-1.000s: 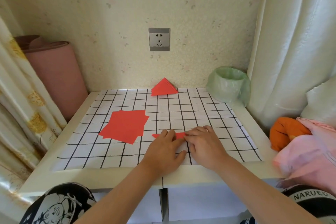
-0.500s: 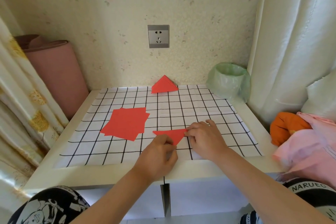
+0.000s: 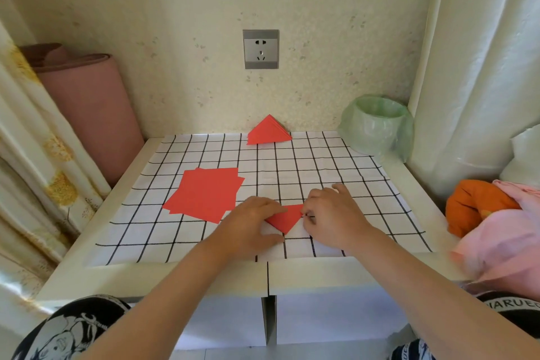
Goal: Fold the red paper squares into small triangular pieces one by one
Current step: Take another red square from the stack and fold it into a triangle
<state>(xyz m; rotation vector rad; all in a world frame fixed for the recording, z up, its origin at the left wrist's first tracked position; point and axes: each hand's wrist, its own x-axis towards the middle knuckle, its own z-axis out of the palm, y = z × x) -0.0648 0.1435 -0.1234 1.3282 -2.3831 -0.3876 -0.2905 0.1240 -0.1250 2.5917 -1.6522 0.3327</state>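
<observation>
A small red paper triangle (image 3: 286, 218) lies on the black-and-white grid mat (image 3: 336, 166), point toward me. My left hand (image 3: 249, 226) covers its left part and presses it down. My right hand (image 3: 333, 213) pinches its right corner with fingertips. A loose stack of flat red paper squares (image 3: 204, 194) lies to the left of my hands. A pile of folded red triangles (image 3: 268, 130) leans at the back edge against the wall.
A small bin lined with a green bag (image 3: 377, 126) stands at the back right corner. A pink rolled mat (image 3: 87, 108) and a curtain (image 3: 26, 166) stand at the left. Orange and pink cloth (image 3: 496, 213) lie at the right edge.
The long red triangle has been folded in half into a smaller one. My left hand moved up over its left side; the right hand stayed at the right corner.
</observation>
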